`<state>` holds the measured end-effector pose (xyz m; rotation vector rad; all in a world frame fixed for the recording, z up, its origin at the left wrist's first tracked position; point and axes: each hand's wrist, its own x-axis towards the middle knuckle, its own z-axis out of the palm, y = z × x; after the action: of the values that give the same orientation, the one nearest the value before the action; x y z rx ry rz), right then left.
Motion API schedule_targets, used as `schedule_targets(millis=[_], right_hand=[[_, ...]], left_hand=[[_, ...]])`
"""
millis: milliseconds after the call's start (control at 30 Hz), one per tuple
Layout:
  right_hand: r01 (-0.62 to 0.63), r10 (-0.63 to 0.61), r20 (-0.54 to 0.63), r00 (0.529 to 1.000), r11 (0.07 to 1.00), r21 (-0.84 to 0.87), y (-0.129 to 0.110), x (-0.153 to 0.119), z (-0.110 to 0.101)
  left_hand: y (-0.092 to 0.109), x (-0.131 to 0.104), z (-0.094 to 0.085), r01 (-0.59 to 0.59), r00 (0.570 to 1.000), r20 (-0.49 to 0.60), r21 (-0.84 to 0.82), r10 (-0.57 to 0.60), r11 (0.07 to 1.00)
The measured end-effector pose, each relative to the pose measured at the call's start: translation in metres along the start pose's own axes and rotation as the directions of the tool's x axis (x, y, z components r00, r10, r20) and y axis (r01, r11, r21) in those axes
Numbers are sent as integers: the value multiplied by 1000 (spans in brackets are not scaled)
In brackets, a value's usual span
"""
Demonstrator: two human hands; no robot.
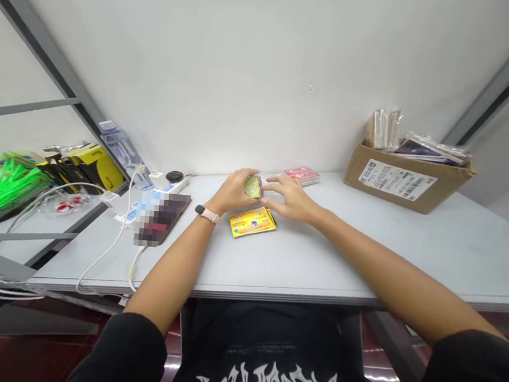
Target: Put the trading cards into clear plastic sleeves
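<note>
My left hand (235,190) is wrapped round a small stack of green cards (252,186), tilted up off the table. Close on its right side, my right hand (290,198) has its fingers apart, their tips at or beside the stack's edge; whether they touch it is unclear. Below both hands a yellow card pile (252,222) lies flat on the table. Behind my right hand sits a stack of pink-red cards (303,174) in clear wrapping.
On the grey table (310,267), a cardboard box (393,176) of wrapped packs stands at the back right. To the left are a phone (163,218), a power strip (135,207), white cables, a water bottle (126,151) and a round black object (174,176).
</note>
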<state>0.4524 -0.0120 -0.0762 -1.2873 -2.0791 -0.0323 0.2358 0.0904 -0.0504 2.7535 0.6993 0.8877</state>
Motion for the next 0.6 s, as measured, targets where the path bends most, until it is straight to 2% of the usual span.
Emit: schedule_targets(millis=[200,333,500,600], right_hand=[[36,-34,-118,992,999,15,-1,2,-5],[56,-62,-207,976,998,-36,-19,4,-13],[286,-281,-78,956,957,50,-62,5,-7],[356,-358,16,933,931,87,-88,5,3]], left_hand=[[-4,-3,2,-10,1000,27,161,6,987],[0,-4,4,-13,998,59,301,-5,953],[19,-2,7,-24,996,89,414,-14,910],[32,1,10,-48,994,110,437,0,898]])
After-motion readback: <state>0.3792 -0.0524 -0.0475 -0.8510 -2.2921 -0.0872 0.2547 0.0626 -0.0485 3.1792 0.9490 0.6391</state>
